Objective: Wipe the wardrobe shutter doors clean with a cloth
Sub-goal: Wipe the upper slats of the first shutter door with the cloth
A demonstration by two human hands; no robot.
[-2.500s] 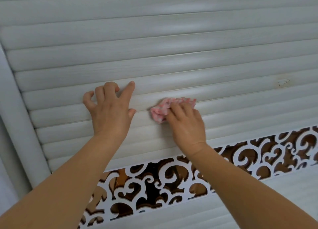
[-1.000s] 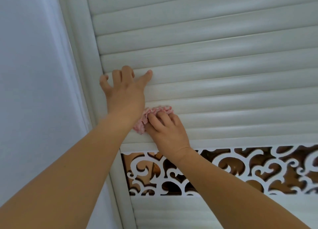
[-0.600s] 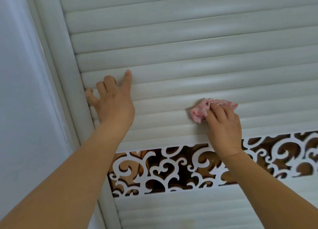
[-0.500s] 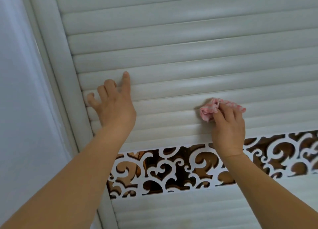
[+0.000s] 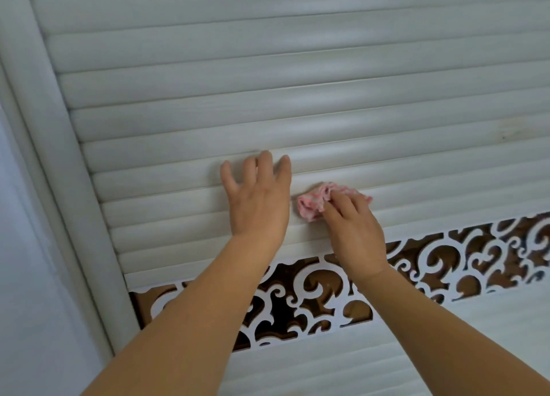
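The white wardrobe shutter door (image 5: pixel 297 104) fills the view with rounded horizontal slats. My right hand (image 5: pixel 354 232) presses a crumpled pink cloth (image 5: pixel 312 203) against one of the lower slats, just above the carved band. My left hand (image 5: pixel 257 200) lies flat on the slats right beside the cloth, fingers spread and pointing up, holding nothing. Part of the cloth is hidden under my right fingers.
A band of white scrollwork over a dark brown backing (image 5: pixel 431 258) runs across the door below the slats. The door's rounded white frame post (image 5: pixel 59 163) slants down the left side, with a plain pale wall (image 5: pixel 26 276) beyond it. More slats (image 5: pixel 327 366) continue below the band.
My left hand has slid right along the slats and now sits next to the cloth. The view has shifted, so the frame post lies further left. The right hand still holds the cloth on the lower slats.
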